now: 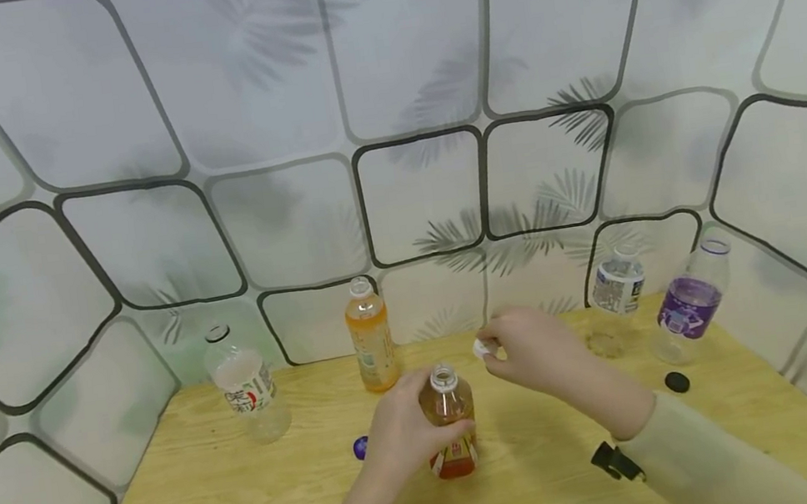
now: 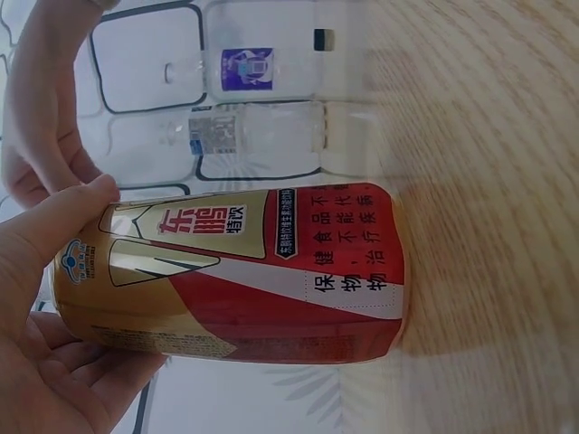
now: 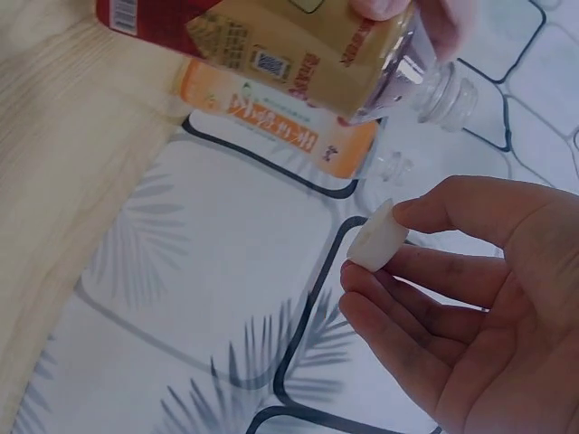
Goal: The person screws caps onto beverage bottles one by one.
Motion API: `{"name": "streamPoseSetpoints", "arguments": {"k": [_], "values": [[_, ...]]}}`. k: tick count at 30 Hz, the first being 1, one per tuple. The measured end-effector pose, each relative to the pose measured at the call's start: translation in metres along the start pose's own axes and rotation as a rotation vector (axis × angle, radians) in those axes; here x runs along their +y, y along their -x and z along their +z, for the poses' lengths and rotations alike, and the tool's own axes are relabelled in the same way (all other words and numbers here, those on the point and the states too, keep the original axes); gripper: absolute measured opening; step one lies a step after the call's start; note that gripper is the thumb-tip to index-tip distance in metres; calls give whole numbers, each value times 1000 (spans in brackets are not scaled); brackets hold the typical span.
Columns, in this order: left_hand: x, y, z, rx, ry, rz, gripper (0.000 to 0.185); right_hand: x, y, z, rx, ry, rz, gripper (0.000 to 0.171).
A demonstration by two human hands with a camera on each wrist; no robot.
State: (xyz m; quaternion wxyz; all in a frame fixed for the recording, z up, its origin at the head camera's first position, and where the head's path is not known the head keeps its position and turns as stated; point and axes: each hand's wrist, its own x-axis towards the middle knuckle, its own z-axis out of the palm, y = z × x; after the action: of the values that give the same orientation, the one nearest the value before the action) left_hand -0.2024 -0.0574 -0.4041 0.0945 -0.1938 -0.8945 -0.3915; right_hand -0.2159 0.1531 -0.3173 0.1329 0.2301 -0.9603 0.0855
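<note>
Red-and-gold bottle (image 1: pixel 448 406), uncapped, upright on counter (image 1: pixel 176 490); left hand (image 1: pixel 405 422) wrapped round it. Right hand (image 1: pixel 536 349) pinches white cap (image 3: pixel 378 240), apart from red-and-gold bottle's mouth, to its right. Orange bottle (image 1: pixel 371 340): behind red-and-gold bottle, slightly left. White-labelled bottle (image 1: pixel 251 397): well left of it. Purple-labelled bottle (image 1: pixel 690 307): well right.

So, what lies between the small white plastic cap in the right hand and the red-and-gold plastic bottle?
Only bare, pale wooden table shows between the cap and the bottle in the head view.
</note>
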Motion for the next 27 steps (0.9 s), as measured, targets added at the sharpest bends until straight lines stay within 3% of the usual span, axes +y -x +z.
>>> {"name": "streamPoseSetpoints", "arguments": {"k": [4, 16, 27], "values": [[-1, 0, 1, -1, 7, 2, 72, -7, -3, -4, 22, -12, -46, 4], [-1, 0, 2, 6, 31, 15, 71, -29, -5, -10, 102, 31, -169, 7], [-1, 2, 1, 3, 17, 20, 67, -46, -2, -14, 73, 16, -203, 9]]}}
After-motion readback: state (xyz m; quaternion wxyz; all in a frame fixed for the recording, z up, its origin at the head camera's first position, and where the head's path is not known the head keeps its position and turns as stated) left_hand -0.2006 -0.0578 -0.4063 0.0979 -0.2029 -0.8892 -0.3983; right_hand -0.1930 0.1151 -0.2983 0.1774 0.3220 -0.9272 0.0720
